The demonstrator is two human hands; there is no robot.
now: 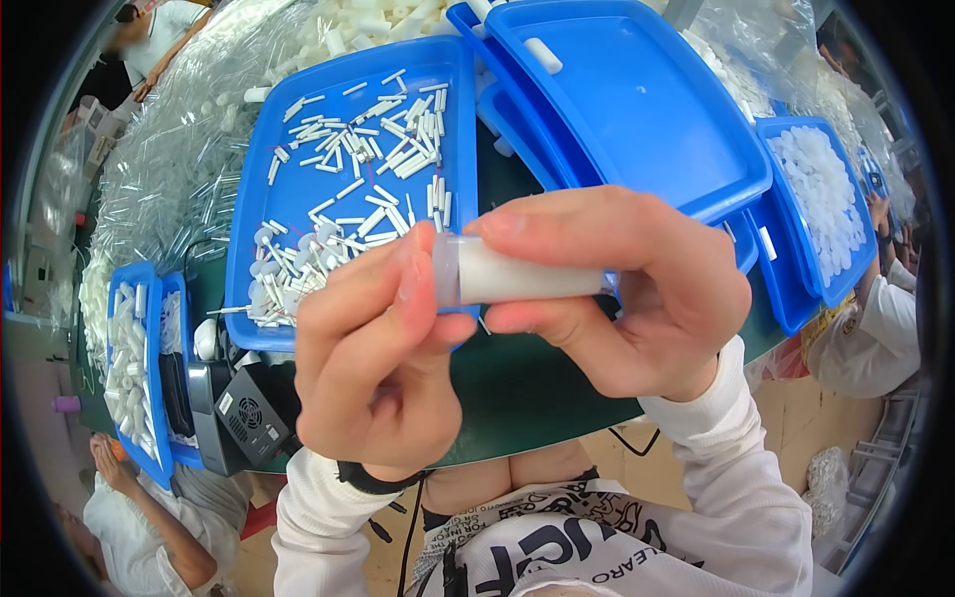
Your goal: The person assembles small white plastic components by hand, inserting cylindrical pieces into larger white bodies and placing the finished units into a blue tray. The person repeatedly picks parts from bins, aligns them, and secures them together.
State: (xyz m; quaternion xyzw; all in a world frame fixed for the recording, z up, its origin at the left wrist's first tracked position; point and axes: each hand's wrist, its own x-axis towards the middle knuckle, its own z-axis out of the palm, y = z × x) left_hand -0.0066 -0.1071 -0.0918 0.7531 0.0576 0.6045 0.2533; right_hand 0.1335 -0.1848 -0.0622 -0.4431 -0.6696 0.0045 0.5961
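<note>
A short clear tube with a white filling (532,271) is held level above the table, close to the camera. My left hand (373,348) pinches its translucent ring-like end (447,272) between thumb and fingers. On the other side, my right hand (647,269) grips the tube's body, thumb below and fingers above. The tube's far right tip is partly hidden by the right hand. Behind my left hand lies a blue tray (267,189) with many thin white sticks, some with round greyish discs at the near end.
Stacked blue trays (637,95) stand at the back right, one bearing a white cylinder (542,56). Farther right, a tray holds white pieces (818,194). A black device (251,418) and a tray of white tubes (129,368) are at left. People sit at both sides.
</note>
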